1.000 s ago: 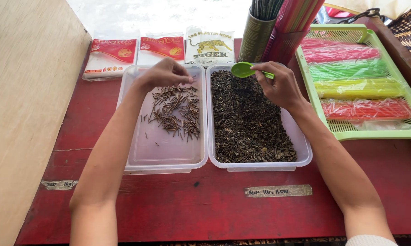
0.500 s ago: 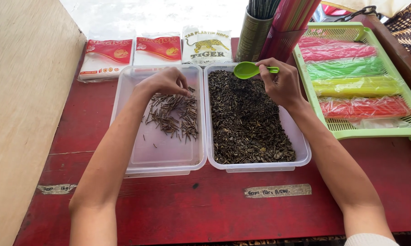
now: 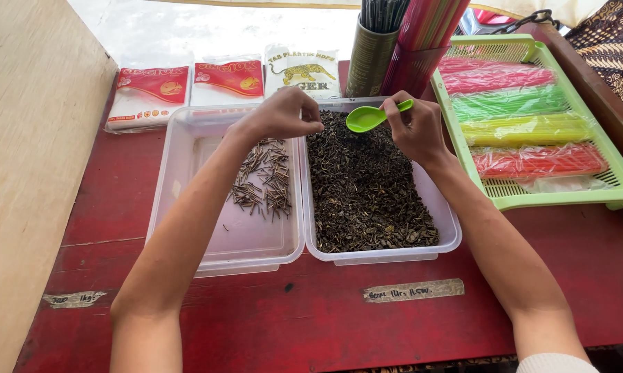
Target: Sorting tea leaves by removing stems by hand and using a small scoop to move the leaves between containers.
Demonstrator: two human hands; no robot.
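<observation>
The right hand (image 3: 416, 128) grips a green scoop (image 3: 368, 117) above dark tea (image 3: 366, 186); the left hand (image 3: 284, 114) seems pinched shut.

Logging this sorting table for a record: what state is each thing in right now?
Left hand: pinched, over the trays' shared edge.
Right hand: holding the green scoop, which looks empty.
Left tray: uncovered, small pile of sticks.
Right tray: uncovered, full of dark leaves.
Green basket: holds coloured bundles.
</observation>
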